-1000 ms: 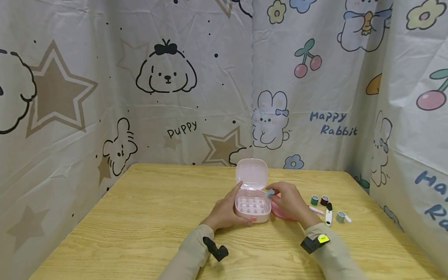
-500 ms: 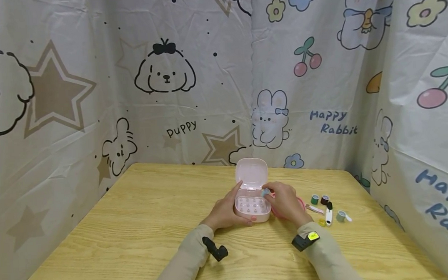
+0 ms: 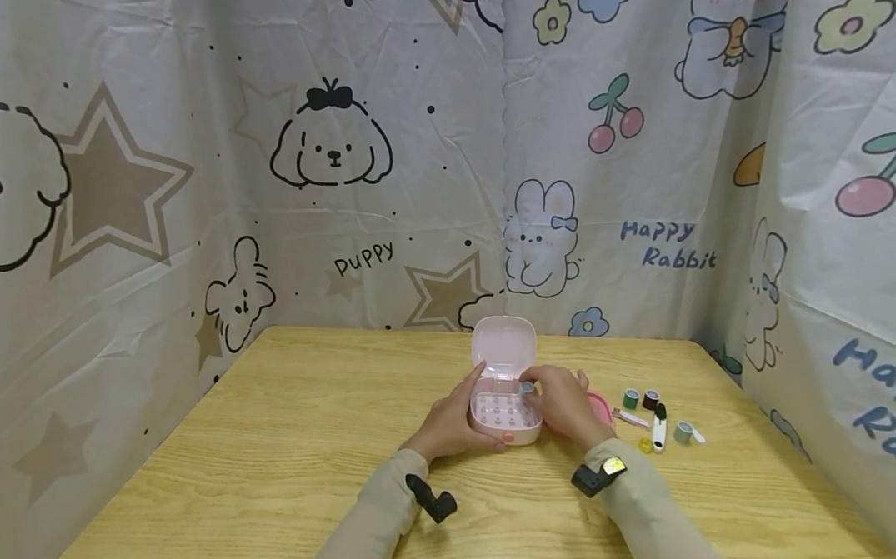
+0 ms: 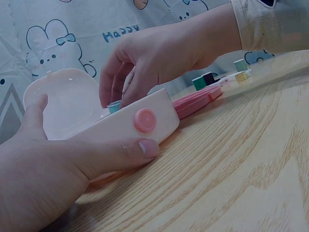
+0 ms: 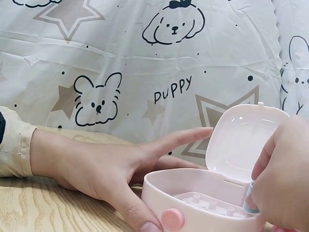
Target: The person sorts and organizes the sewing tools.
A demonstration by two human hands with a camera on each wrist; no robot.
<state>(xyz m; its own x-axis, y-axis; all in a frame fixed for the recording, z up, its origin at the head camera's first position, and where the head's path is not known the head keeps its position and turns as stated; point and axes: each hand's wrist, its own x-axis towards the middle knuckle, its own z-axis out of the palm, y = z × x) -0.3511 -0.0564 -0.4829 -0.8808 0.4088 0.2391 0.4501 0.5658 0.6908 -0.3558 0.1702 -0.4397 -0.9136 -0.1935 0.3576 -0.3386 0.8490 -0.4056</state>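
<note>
1. A small pink box [image 3: 503,417] stood on the wooden counter [image 3: 275,454] near its middle, with its hinged lid [image 3: 503,348] propped open at the far side.
2. The left hand [image 3: 454,421] cradled the box from its left: the thumb curled along the near wall beside a round pink button [image 4: 144,120], and the forefinger lay stretched along the far edge.
3. The right hand [image 3: 566,403] pinched a small pale-blue spool [image 3: 526,388] between its fingertips, held just over the right side of the box's pegged tray; whether it touched a peg could not be told.
4. A flat pink piece [image 3: 599,406] lay on the counter just right of the box.
5. Further right lay a green spool [image 3: 630,398], a dark spool [image 3: 650,399], a grey-green spool [image 3: 682,432], a tiny yellow spool [image 3: 645,444] and a white tool [image 3: 657,427] with a black tip.
</note>
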